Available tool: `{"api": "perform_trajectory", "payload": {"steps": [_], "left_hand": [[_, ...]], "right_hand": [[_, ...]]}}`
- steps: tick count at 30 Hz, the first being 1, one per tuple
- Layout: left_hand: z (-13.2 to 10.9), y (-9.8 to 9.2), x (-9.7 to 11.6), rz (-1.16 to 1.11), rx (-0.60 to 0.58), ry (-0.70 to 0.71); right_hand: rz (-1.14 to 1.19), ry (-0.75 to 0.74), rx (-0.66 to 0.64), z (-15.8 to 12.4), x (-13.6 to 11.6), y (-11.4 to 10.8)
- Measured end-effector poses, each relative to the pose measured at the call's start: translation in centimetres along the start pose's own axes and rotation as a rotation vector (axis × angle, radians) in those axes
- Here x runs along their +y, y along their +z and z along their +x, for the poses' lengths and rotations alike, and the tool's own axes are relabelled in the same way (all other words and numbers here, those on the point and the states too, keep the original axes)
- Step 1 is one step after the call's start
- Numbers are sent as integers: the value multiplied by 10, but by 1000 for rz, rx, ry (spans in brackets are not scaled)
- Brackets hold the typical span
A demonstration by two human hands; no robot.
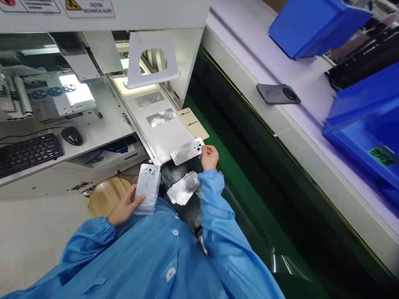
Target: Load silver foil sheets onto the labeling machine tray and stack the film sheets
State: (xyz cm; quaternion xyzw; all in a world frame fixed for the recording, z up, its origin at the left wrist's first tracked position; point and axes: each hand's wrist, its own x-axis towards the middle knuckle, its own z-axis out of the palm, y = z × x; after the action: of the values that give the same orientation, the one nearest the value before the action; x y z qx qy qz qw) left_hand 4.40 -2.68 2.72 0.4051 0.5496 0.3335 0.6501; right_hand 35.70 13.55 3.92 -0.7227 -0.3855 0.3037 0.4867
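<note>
My left hand (126,204) is closed on a stack of clear, phone-shaped film sheets (147,187) with small holes near the top. Between the thumb and fingers of my right hand (209,158) is the right end of a single phone-shaped film sheet (186,152). That sheet lies at the near end of a white conveyor (162,143). Farther up the conveyor are a shiny film sheet (161,117) and a flatter one (149,99). Below my right hand, a loose pile of silvery film sheets (183,189) rests on a dark surface.
A white machine frame with a guard (152,79) spans the conveyor. To the left are a keyboard (29,153), a mouse (72,136) and a round wooden stool (107,193). On the right bench lie a phone-like panel (277,94) and blue bins (318,25).
</note>
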Motion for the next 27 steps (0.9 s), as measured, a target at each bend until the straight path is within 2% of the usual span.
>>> {"api": "perform_trajectory", "payload": {"steps": [3,7,11,14,17,22,27], "left_hand": [[0,-25,5,5,122,-25],[2,-39,8,-21,158,-48],[6,-45,2,-56,140,-55],[10,-49,1,-54,115,-39],[11,-52,6,-42,114,-41],[12,-52,9,-55,115,-40],[14,-51,6,-62,116,-17]], "right_hand": [[-166,14,-38,17,-5,41],[-499,14,-96,17,-18,60],[-764,-197,-76,-10,-31,75],[-863,-376,-209,-37,-32,99],[-961,-406,-317,-51,-24,119],[-985,-407,-390,-42,-16,124],[-914,-410,-390,-38,-28,122]]}}
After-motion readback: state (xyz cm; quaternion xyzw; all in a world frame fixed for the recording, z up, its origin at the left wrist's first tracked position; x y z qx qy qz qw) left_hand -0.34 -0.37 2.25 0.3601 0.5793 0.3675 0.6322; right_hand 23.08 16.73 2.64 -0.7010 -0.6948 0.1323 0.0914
